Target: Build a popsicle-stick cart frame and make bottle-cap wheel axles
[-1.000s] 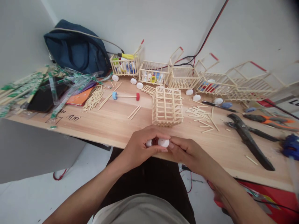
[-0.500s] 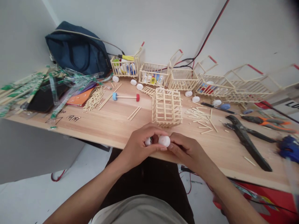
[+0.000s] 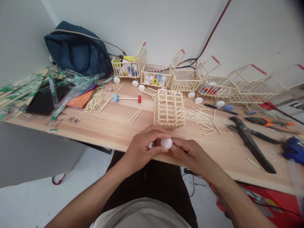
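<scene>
My left hand [image 3: 142, 145] pinches a white bottle cap [image 3: 166, 143] between thumb and forefinger, its round face towards me. A second white piece [image 3: 150, 145] shows partly inside the same hand, mostly covered by fingers. My right hand [image 3: 187, 150] is closed at the cap's right edge, thumb against forefinger; what lies between those fingertips is hidden. Just beyond both hands stands a small basket frame [image 3: 169, 109] of thin wooden sticks. To its left lies an axle stick [image 3: 128, 98] with a blue cap on one end and a red cap on the other.
A row of stick-built toy carts [image 3: 186, 79] stands along the wall. Loose sticks [image 3: 201, 117] and a stick pile [image 3: 94, 100] lie about. Black-handled cutters [image 3: 251, 144], orange pliers [image 3: 273, 122] and a blue tool [image 3: 294, 150] are at the right. A blue bag [image 3: 78, 50] sits back left.
The white cap has turned slightly in my fingers, its face tilting a little more upward. Both hands stay almost in place; the rest is unchanged apart from a slight view shift.
</scene>
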Demonstrator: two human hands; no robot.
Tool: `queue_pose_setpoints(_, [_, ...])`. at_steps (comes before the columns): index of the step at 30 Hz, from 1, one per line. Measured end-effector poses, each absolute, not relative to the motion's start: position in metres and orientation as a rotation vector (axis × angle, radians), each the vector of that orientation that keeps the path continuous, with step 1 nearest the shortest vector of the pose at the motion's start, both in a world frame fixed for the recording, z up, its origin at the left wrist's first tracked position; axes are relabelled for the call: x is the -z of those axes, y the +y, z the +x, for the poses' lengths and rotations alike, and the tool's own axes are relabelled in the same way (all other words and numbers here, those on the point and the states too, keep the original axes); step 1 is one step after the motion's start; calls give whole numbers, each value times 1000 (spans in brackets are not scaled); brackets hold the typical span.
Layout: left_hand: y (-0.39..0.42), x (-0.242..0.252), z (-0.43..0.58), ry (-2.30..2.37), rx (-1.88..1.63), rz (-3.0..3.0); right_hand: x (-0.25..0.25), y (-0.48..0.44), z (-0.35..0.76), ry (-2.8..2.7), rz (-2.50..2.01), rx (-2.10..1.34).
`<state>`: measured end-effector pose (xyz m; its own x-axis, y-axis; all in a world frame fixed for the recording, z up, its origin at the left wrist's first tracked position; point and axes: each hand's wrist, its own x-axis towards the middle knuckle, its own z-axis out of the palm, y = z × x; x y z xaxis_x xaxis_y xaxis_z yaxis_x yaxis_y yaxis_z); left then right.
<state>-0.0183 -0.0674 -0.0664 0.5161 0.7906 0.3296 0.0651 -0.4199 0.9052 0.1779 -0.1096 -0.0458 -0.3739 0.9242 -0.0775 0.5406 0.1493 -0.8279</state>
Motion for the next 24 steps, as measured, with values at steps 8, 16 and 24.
queue_pose_setpoints(8, [-69, 67, -16, 734, -943, 1753, 50, -112, 184, -1907, -1469, -1036])
queue_pose_setpoints(16, [-70, 64, -14, 749, -891, 1831, 46, -117, 183, -1889, -1575, -853])
queue_pose_setpoints(24, [-71, 66, -14, 656, -908, 1857, 44, -118, 181, -1853, -1542, -975])
